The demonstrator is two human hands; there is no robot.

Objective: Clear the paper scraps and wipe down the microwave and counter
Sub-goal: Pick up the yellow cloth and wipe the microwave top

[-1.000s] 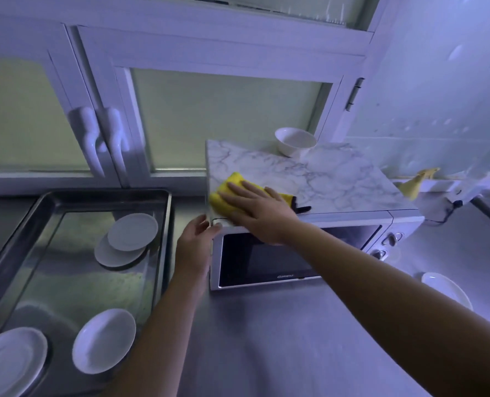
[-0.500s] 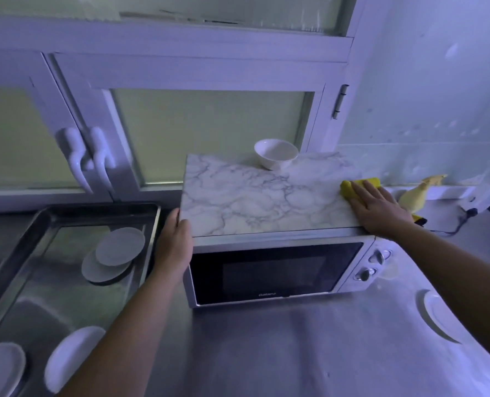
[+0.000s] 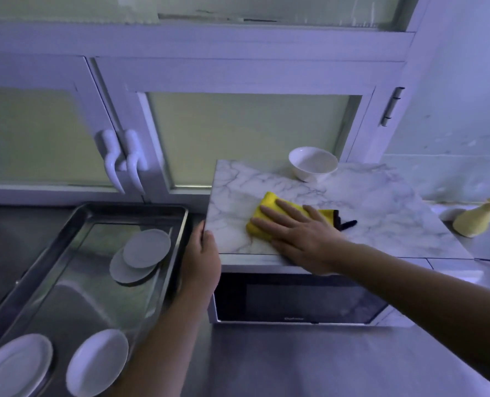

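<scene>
A white microwave (image 3: 295, 299) stands on the steel counter (image 3: 295, 365), its top covered by a marble-patterned sheet (image 3: 381, 213). A folded yellow cloth (image 3: 269, 207) with a dark edge lies on the left part of that top. My right hand (image 3: 298, 236) presses flat on the cloth with straight fingers. My left hand (image 3: 202, 262) holds the microwave's front left corner, thumb on the top edge. No paper scraps show.
A white bowl (image 3: 313, 164) sits at the back of the microwave top. A steel tray (image 3: 140, 213) to the left holds several white plates (image 3: 140, 255). A yellowish object (image 3: 472, 222) lies on the counter at the right. White cabinet doors stand behind.
My right hand has slid the yellow cloth from the right edge of the microwave top back to its left part. My left hand stays at the microwave's left corner.
</scene>
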